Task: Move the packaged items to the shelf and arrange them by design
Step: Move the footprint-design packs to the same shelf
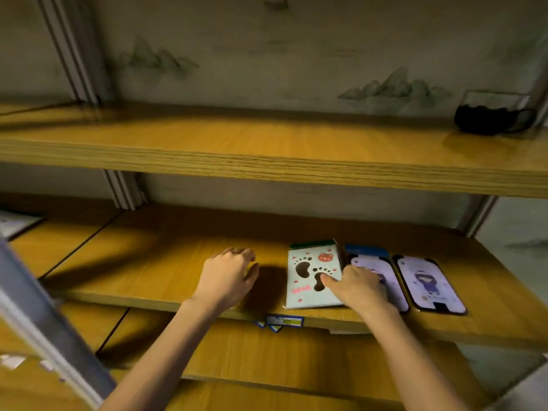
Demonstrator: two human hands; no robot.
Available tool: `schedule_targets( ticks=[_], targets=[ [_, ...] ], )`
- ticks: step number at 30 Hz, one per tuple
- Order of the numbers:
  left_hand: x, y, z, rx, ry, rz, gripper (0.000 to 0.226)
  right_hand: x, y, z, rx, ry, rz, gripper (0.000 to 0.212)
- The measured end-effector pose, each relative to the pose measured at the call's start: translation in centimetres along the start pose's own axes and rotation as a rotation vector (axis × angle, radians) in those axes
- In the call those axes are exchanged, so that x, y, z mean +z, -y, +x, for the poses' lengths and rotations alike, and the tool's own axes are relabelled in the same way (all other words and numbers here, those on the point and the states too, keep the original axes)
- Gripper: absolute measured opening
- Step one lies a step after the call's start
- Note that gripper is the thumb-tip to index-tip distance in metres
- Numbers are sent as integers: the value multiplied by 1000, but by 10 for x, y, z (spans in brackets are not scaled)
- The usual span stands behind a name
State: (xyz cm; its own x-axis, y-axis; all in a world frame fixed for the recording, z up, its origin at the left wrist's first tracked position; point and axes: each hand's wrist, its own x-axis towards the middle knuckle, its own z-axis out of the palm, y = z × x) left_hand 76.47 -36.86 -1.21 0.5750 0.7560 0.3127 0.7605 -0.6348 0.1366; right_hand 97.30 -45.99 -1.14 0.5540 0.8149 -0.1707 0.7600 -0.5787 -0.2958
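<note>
Arranging, lower centre: right hand [361, 289], fingers flat, steadies footprint package [300, 298]; left hand [225, 274] hovers loose-fingered; next, square it up

wooden shelf [163, 256] holds a footprint pack [308, 295] beside two purple packs [430, 286].

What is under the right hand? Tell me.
The right hand lies on a purple pack, its thumb on the footprint pack. The hand hides most of the purple pack's picture.

middle shelf [148, 262]: 3 packages [305, 295] in row | upper shelf [237, 137]: container [492, 117] right
</note>
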Motion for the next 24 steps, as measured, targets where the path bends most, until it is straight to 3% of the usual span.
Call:
schedule_targets(
  ticks=[4, 8, 15, 24],
  targets=[
    [1, 6, -3, -27, 0, 28, 35, -2, 1, 4, -35, -47, -211, 41],
    [-1, 16, -11, -69, -20, 46, 34, -7, 14, 2, -125, -127, -261, 40],
    [-17, 50, -49, -181, -46, 74, 35, -2, 79, -13, -472, -68, -197, 34],
    [-52, 129, -139, -455, -69, 142, 29, 33, 203, -73, -943, 67, -128, 29]
  ],
)
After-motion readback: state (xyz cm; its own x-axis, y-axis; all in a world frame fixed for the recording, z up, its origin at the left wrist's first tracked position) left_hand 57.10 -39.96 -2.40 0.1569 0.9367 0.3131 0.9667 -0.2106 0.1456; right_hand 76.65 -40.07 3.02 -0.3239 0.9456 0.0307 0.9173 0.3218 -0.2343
